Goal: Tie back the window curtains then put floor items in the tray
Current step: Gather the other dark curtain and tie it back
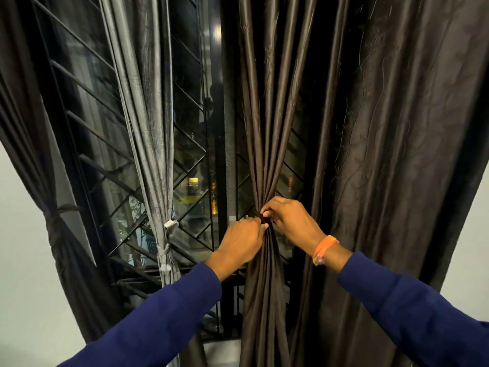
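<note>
Item: brown curtain (267, 115), gathered into one narrow bunch directly between our hands, hanging in front of the window grille (190, 144).

Hands: our left hand (242, 242) and our right hand (291, 221) meet at the gathered waist, fingers curled in and pinching a dark tie band (264, 219) wrapped there. Most of the band is hidden under the fingers; we cannot tell whether a knot is made.

Handling, as we judge it: thin, soft, light cloth with a satin sheen, likely slippery, so the folds may slide out of a loose loop. Best held at the pinched waist, with the band drawn snug before release.

Other stock: grey curtain (158, 160), left of our left hand, already tied low with a pale band (165, 247). Dark curtain (53, 207), far left, also tied. A broad brown panel (391, 154) hangs loose to the right of our right hand. Orange wristband (324, 247) on the right wrist.

Markings: no readable writing or brand on any cloth. No floor items or tray in view.
</note>
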